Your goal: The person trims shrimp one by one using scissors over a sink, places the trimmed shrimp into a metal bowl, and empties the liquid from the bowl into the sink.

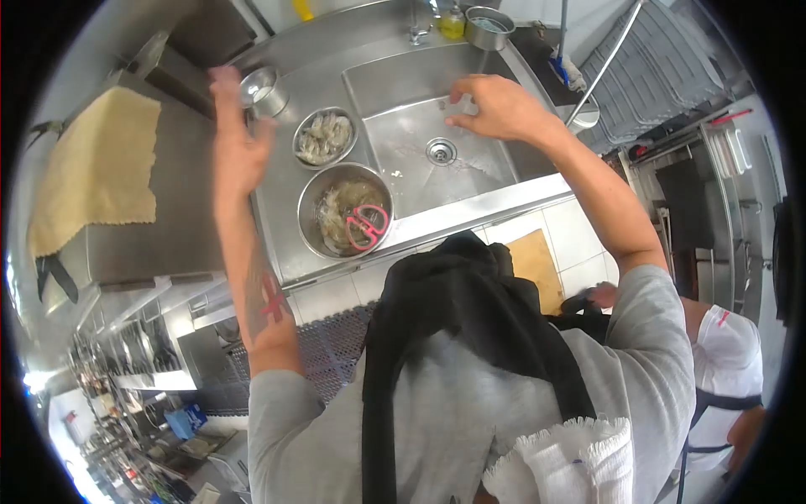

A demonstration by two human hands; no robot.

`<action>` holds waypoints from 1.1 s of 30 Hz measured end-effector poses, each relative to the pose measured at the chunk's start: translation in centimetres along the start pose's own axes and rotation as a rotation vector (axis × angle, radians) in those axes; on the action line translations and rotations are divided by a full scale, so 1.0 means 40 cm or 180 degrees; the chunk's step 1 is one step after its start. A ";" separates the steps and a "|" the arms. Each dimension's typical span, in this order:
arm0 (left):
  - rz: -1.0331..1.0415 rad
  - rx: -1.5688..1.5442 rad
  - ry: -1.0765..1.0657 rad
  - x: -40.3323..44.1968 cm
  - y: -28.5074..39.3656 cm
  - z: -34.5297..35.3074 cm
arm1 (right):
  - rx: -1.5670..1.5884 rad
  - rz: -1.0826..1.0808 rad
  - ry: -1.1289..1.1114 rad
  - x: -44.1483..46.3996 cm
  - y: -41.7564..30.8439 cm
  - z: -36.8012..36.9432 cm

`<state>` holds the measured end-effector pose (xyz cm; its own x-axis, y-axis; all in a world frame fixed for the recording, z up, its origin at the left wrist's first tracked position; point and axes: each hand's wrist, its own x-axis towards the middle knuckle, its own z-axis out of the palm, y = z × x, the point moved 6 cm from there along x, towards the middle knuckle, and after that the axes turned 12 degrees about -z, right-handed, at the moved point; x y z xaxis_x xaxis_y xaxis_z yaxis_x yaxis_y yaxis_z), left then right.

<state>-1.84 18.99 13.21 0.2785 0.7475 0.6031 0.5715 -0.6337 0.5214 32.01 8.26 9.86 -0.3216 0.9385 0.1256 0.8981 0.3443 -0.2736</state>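
Note:
My left hand [239,139] is raised beside a small metal pot [265,91], fingers apart and somewhat blurred, with nothing seen in it. Over the sink basin [411,168] hangs my right hand [495,107], its fingers curved with a gap between thumb and fingertips and nothing between them. On the steel counter between the hands, a bowl holds peeled-looking shrimp [324,137]. Nearer to me, a larger metal bowl [307,220] contains more shrimp in liquid, and scissors with pink handles [366,227] rest in it.
A yellow soap bottle [452,23] and a metal pot [489,28] stand behind the basin by the faucet [417,34]. A tan cloth [101,168] lies at left. Another person [727,361] is at lower right, beyond my right arm.

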 end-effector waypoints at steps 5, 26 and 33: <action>-0.1386 -0.0158 -0.1603 -0.108 -0.077 0.327 | 0.0156 0.0329 -0.0106 -0.123 0.159 0.034; -0.0875 0.5670 0.0673 0.160 -0.026 -0.386 | 0.2185 0.0362 -0.2116 -0.559 0.547 0.187; -0.2178 0.3873 0.0758 0.316 -0.347 -0.708 | 0.1917 -0.0481 -0.1509 -0.230 0.309 -0.071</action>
<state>-28.10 31.57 30.70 -0.3854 0.7040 0.5966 0.8711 0.4909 -0.0166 46.92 3.79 8.03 -0.6431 0.7441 -0.1812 0.5604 0.2960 -0.7735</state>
